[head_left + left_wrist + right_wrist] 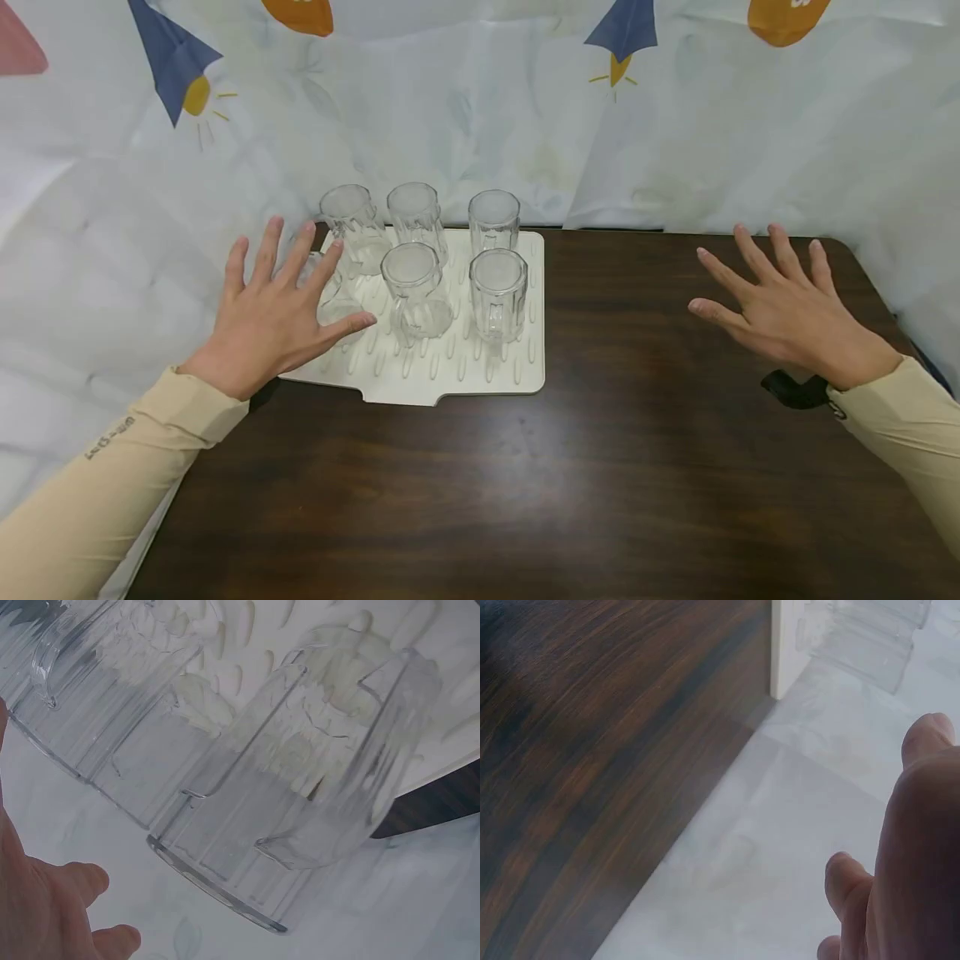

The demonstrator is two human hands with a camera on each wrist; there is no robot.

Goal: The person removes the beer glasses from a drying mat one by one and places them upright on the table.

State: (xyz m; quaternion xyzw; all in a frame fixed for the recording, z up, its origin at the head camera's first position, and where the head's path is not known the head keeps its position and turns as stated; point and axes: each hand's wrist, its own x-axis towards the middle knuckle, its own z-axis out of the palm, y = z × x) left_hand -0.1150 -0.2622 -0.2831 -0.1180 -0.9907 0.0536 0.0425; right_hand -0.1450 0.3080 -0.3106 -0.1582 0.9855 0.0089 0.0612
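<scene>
Several clear glass mugs stand upright in two rows on a cream ridged draining board (450,379). At the front are a right mug (498,292) and a middle mug (416,292); the front left one is partly hidden behind my left hand (273,321). That hand is spread with straight fingers above the board's left side, holding nothing. In the left wrist view, a glass mug (277,772) appears close by, apart from the fingers. My right hand (787,312) hovers with fingers spread over the right part of the table, far from the mugs, with nothing in it.
The dark wooden table (600,467) extends in front of and to the right of the board. A white patterned cloth (480,108) hangs along the table's back edge and continues down the left side. A back right mug (493,217) stands near this cloth.
</scene>
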